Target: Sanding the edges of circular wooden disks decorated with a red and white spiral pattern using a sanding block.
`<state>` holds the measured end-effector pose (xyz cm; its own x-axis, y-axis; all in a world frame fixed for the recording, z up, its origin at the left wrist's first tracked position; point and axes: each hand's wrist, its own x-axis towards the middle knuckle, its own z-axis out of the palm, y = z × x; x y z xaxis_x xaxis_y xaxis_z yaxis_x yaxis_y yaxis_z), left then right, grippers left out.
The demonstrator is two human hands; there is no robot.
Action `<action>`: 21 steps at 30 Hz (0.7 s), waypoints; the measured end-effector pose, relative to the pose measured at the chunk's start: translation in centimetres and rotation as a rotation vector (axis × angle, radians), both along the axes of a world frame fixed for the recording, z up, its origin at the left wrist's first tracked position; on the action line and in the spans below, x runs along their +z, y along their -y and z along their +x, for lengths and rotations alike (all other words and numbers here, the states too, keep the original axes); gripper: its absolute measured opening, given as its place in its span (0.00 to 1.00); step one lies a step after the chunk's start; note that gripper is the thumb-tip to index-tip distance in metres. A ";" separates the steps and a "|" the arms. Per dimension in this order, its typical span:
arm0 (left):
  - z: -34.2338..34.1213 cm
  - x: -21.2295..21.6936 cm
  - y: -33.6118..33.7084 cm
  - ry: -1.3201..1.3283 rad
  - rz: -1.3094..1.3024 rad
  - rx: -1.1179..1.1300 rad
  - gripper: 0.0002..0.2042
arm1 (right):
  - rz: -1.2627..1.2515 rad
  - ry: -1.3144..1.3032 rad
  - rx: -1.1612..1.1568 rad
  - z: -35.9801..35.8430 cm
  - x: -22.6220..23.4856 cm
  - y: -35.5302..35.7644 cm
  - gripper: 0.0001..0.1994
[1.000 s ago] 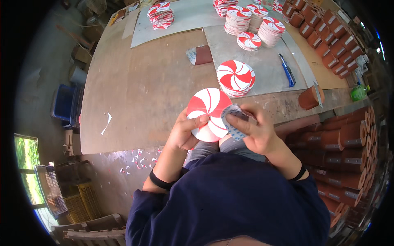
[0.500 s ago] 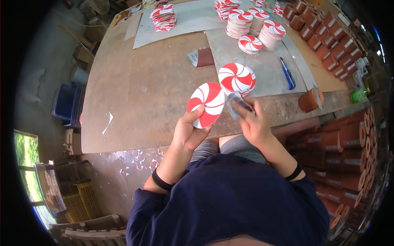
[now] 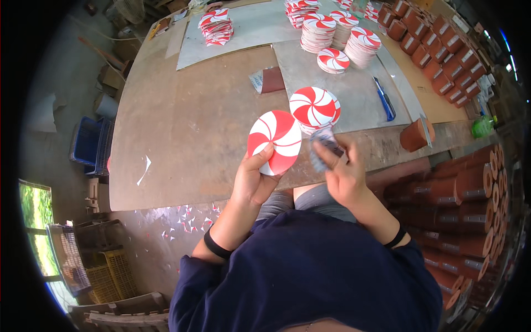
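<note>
My left hand (image 3: 255, 176) pinches a round red-and-white swirl disc (image 3: 275, 143) by its lower edge, thumb on the face and the disc tilted toward me. To its right, my right hand (image 3: 345, 171) grips a small folded piece of sandpaper (image 3: 325, 148), greyish and blurred by motion, just beside the disc's edge. Behind the sandpaper, a short stack of matching discs (image 3: 314, 107) lies near the table's front edge. Farther back on the table is another sandpaper piece (image 3: 272, 79), brown with a pale printed backing.
Taller disc stacks (image 3: 318, 34) stand at the back right, and an untidy pile (image 3: 216, 27) at the back left. A blue utility knife (image 3: 384, 99) lies right of the near stack. Terracotta pots (image 3: 415, 135) line the right side. Paper scraps (image 3: 188, 220) litter the floor.
My right hand and the sandpaper have shifted slightly down beside the disc. The held disc has turned a little more face-on to view. Both grips stay the same.
</note>
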<state>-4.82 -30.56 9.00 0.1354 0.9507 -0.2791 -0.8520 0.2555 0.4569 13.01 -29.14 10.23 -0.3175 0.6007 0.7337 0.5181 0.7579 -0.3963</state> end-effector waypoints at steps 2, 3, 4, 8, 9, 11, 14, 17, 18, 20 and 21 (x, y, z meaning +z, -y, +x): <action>0.2 -0.4 -0.1 0.003 -0.028 -0.017 0.19 | 0.032 -0.055 0.088 -0.7 -0.5 0.8 0.22; 0.3 -0.3 -0.2 0.002 -0.026 -0.021 0.19 | 0.017 0.023 0.123 -0.8 -0.6 0.8 0.22; 0.4 -0.1 -0.2 -0.004 -0.032 -0.006 0.19 | 0.002 0.101 0.159 -0.8 -0.8 0.8 0.22; 0.6 0.7 -0.4 -0.020 -0.052 0.051 0.14 | -0.131 0.010 -0.089 0.9 -2.8 -0.8 0.22; 0.5 0.6 -0.4 -0.020 -0.056 0.054 0.14 | -0.086 -0.032 -0.068 0.8 -2.6 -0.6 0.22; 0.5 0.4 -0.3 -0.004 -0.031 0.023 0.18 | -0.059 -0.048 0.001 -0.3 -1.3 0.3 0.22; 0.7 0.0 -0.1 0.040 -0.058 -0.032 0.19 | 0.008 0.029 0.100 -0.9 -1.0 0.5 0.22; 0.5 0.4 -0.2 -0.003 -0.024 0.009 0.18 | -0.128 0.014 0.041 0.2 -3.1 -0.9 0.24; 0.3 0.5 -0.2 0.008 -0.017 0.017 0.17 | -0.126 0.015 0.043 0.5 -3.1 -0.8 0.24; 0.5 0.8 -0.4 -0.037 0.000 0.040 0.17 | -0.115 0.009 -0.066 1.0 -2.8 -0.6 0.22; 0.8 0.8 -0.2 -0.083 0.010 0.056 0.17 | -0.024 -0.016 -0.029 0.5 -2.1 -0.3 0.22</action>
